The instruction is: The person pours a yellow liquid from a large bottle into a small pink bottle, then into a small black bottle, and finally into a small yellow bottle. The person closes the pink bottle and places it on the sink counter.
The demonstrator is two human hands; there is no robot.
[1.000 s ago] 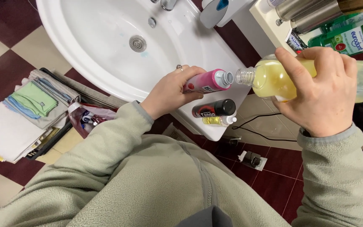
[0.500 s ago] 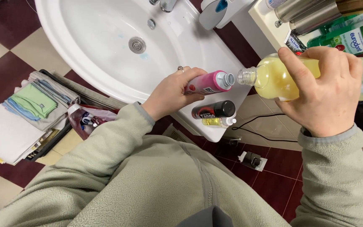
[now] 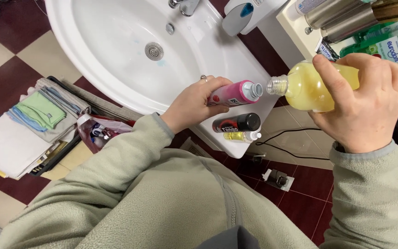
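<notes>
1. A white oval washbasin [image 3: 116,69] is filling the upper left of the view, with a metal drain strainer [image 3: 154,51] in its bowl and a tap [image 3: 184,5] at its far rim.
2. A floor of dark red and cream tiles [image 3: 5,64] is lying beneath the basin.
3. A stack of folded cloths [image 3: 28,124] is resting on the floor left of the basin, with a pink refill pouch [image 3: 95,131] just beside it.
4. A black can [image 3: 236,123] and a small yellow vial [image 3: 241,136] are lying on their sides on the near corner of the basin ledge.
5. A cream shelf unit [image 3: 295,27] at upper right is carrying steel cylinders and a green bottle [image 3: 383,44].
6. The left hand [image 3: 192,103] is gripping a pink bottle [image 3: 236,93] around its body, holding it nearly horizontal above the ledge with its uncapped mouth pointing right.
7. The right hand [image 3: 365,106] is clasping a clear bottle of yellow liquid [image 3: 309,85], tilting it sideways with the fingers wrapped over the top.
8. The open neck of the clear bottle is sitting just beside the mouth of the pink bottle, the two openings facing each other and not touching.
</notes>
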